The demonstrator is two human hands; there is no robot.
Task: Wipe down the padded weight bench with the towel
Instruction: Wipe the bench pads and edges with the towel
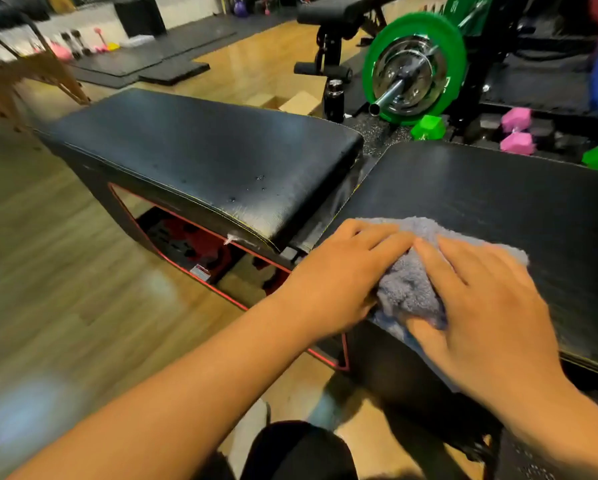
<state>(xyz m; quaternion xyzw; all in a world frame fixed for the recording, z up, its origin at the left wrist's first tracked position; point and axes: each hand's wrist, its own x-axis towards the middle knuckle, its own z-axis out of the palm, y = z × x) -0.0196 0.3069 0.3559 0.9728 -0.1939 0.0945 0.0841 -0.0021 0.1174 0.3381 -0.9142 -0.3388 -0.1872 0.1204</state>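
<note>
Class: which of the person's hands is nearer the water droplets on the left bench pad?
Left. The left hand presses the towel on the right pad, just across the gap from the droplets; the right hand lies farther right on the same towel.

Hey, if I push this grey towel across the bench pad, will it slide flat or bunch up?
Probably bunches: the grey towel is soft and already crumpled between the left hand and right hand. Its fluffy pile likely drags on the textured bench pad, so it may fold over unless pressed flat.
</note>
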